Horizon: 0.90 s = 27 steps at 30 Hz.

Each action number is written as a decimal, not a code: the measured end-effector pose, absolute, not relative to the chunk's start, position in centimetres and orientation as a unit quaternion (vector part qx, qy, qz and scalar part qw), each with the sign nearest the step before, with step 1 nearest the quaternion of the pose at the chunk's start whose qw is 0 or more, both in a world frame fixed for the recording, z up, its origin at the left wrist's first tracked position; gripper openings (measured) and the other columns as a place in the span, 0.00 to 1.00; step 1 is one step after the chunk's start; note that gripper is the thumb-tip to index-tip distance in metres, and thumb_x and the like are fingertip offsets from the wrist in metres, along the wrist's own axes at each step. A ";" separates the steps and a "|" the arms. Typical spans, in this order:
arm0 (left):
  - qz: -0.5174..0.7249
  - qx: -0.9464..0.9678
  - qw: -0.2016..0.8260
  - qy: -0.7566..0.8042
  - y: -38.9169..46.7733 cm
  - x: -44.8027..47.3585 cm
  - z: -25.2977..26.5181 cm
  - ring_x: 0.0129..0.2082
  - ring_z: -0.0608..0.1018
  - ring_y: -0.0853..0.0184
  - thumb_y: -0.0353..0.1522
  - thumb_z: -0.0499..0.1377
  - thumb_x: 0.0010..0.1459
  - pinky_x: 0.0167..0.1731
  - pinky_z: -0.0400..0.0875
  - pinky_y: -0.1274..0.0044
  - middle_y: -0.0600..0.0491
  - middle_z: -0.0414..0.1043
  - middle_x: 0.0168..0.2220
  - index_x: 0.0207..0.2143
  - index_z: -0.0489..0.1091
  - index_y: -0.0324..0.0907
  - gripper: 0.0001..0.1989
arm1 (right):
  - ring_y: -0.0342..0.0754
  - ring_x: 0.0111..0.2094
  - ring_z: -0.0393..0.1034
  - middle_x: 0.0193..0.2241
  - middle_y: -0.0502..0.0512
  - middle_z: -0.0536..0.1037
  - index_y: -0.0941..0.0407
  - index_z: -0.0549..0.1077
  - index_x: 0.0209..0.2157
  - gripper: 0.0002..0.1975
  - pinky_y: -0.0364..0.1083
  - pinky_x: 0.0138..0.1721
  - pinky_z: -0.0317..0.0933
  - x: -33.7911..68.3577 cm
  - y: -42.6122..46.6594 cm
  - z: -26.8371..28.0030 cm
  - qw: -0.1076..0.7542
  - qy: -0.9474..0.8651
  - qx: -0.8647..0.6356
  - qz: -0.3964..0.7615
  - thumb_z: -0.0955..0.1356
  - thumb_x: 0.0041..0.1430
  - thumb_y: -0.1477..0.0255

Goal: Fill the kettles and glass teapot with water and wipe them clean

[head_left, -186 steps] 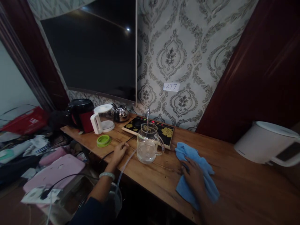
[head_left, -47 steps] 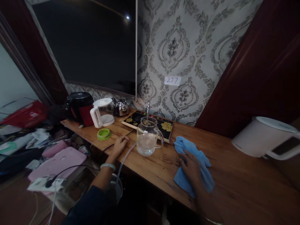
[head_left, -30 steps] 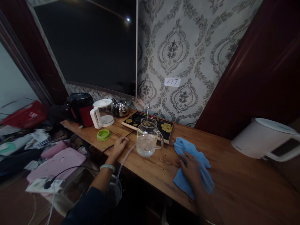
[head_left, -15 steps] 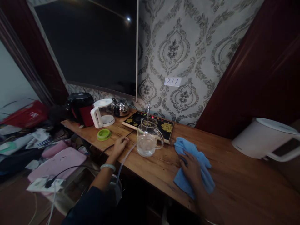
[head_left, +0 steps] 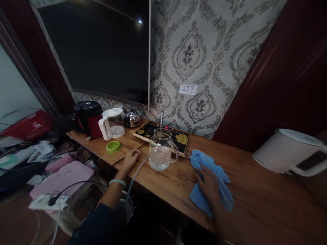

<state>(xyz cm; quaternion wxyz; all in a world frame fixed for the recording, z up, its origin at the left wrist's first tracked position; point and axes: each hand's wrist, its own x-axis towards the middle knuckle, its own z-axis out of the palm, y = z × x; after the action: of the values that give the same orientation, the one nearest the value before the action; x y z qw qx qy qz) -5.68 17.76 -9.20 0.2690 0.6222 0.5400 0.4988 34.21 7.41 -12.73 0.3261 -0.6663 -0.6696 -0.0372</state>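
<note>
A clear glass pitcher (head_left: 159, 158) partly filled with water stands upright on the wooden table, its handle to the right. Above it a thin metal spout (head_left: 161, 119) reaches over its mouth, and the water surface looks disturbed. To the pitcher's left, my left hand (head_left: 130, 160) rests at the table's front edge, fingers loosely extended, with a black cord and a clear tube (head_left: 138, 170) beside it. My right hand (head_left: 208, 182) lies on a crumpled blue cloth (head_left: 217, 170) right of the pitcher, its fingers curled over a fold.
Behind the pitcher sits a black cooktop panel (head_left: 182, 139) with gold flowers and a red light. A green lid (head_left: 113, 147), a white-handled glass jug (head_left: 117, 124), a steel kettle (head_left: 133, 119) and a red-black appliance (head_left: 93, 119) stand left. A white kettle (head_left: 283, 151) is right.
The water in the glass pitcher appears slightly higher. Both my hands and the cloth stay where they were.
</note>
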 end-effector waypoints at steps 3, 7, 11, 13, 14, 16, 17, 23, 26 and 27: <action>0.500 0.621 0.266 0.541 17.8 -5.7 -9.2 0.28 0.74 0.64 0.33 0.55 0.46 0.34 0.70 0.74 0.55 0.74 0.24 0.25 0.72 0.42 0.06 | 0.59 0.55 0.66 0.52 0.62 0.77 0.55 0.80 0.45 0.18 0.59 0.56 0.59 34.2 7.4 -12.7 0.329 -0.670 -0.664 -0.035 0.61 0.61 0.69; 0.500 0.620 0.264 0.543 17.8 -5.7 -9.2 0.28 0.74 0.64 0.33 0.55 0.46 0.34 0.69 0.74 0.55 0.73 0.24 0.25 0.72 0.42 0.07 | 0.59 0.55 0.66 0.52 0.62 0.77 0.56 0.80 0.45 0.18 0.59 0.56 0.59 34.1 7.3 -12.6 0.325 -0.668 -0.669 -0.032 0.61 0.61 0.69; 0.498 0.623 0.267 0.540 17.8 -5.7 -9.1 0.30 0.75 0.63 0.33 0.56 0.46 0.37 0.70 0.73 0.54 0.75 0.25 0.25 0.72 0.42 0.06 | 0.59 0.56 0.66 0.53 0.62 0.76 0.55 0.80 0.45 0.18 0.59 0.56 0.58 34.1 7.3 -12.6 0.326 -0.666 -0.670 -0.031 0.61 0.61 0.69; 0.497 0.624 0.268 0.540 17.7 -5.7 -9.0 0.31 0.76 0.63 0.33 0.56 0.46 0.38 0.71 0.72 0.54 0.75 0.26 0.24 0.72 0.42 0.06 | 0.59 0.55 0.66 0.52 0.62 0.77 0.55 0.80 0.44 0.18 0.59 0.57 0.58 34.1 7.3 -12.6 0.327 -0.666 -0.670 -0.032 0.61 0.60 0.70; 0.497 0.624 0.268 0.540 17.7 -5.7 -9.0 0.31 0.76 0.62 0.33 0.56 0.46 0.38 0.71 0.72 0.54 0.75 0.26 0.24 0.72 0.42 0.06 | 0.59 0.55 0.66 0.52 0.61 0.77 0.55 0.80 0.44 0.18 0.59 0.57 0.58 34.1 7.3 -12.6 0.328 -0.665 -0.670 -0.033 0.61 0.60 0.70; 0.497 0.623 0.267 0.541 17.7 -5.7 -9.0 0.31 0.76 0.62 0.32 0.55 0.46 0.38 0.71 0.72 0.54 0.75 0.26 0.24 0.72 0.42 0.06 | 0.59 0.55 0.66 0.52 0.61 0.77 0.55 0.80 0.44 0.18 0.59 0.56 0.59 34.1 7.3 -12.7 0.326 -0.666 -0.671 -0.036 0.62 0.60 0.70; 0.498 0.623 0.267 0.542 17.7 -5.7 -9.0 0.31 0.76 0.62 0.32 0.55 0.46 0.38 0.71 0.72 0.54 0.75 0.26 0.25 0.71 0.42 0.06 | 0.59 0.55 0.67 0.52 0.61 0.77 0.55 0.80 0.44 0.18 0.59 0.56 0.59 34.2 7.4 -12.7 0.325 -0.665 -0.671 -0.039 0.62 0.59 0.70; 0.497 0.622 0.267 0.543 17.7 -5.6 -9.1 0.29 0.75 0.63 0.32 0.55 0.47 0.36 0.70 0.73 0.54 0.74 0.25 0.26 0.72 0.42 0.07 | 0.59 0.54 0.67 0.52 0.62 0.77 0.56 0.80 0.44 0.19 0.58 0.55 0.60 34.2 7.4 -12.8 0.314 -0.670 -0.670 -0.053 0.61 0.61 0.69; 0.497 0.623 0.266 0.542 17.6 -5.6 -9.1 0.30 0.75 0.63 0.31 0.55 0.46 0.36 0.70 0.73 0.54 0.74 0.25 0.25 0.72 0.42 0.06 | 0.60 0.54 0.67 0.52 0.64 0.77 0.58 0.81 0.44 0.19 0.58 0.55 0.60 34.2 7.4 -12.7 0.309 -0.673 -0.670 -0.053 0.61 0.61 0.69; 0.497 0.624 0.265 0.542 17.6 -5.6 -9.1 0.30 0.75 0.63 0.31 0.54 0.47 0.36 0.69 0.73 0.54 0.74 0.26 0.25 0.72 0.42 0.07 | 0.60 0.54 0.67 0.52 0.64 0.77 0.58 0.81 0.44 0.19 0.58 0.56 0.60 34.2 7.3 -12.6 0.309 -0.673 -0.670 -0.053 0.61 0.61 0.69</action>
<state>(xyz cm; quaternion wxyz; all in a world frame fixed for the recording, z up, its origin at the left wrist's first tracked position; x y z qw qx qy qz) -5.63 17.62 -9.07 0.2652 0.6238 0.5417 0.4971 34.16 7.35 -12.62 0.3090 -0.6696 -0.6733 -0.0532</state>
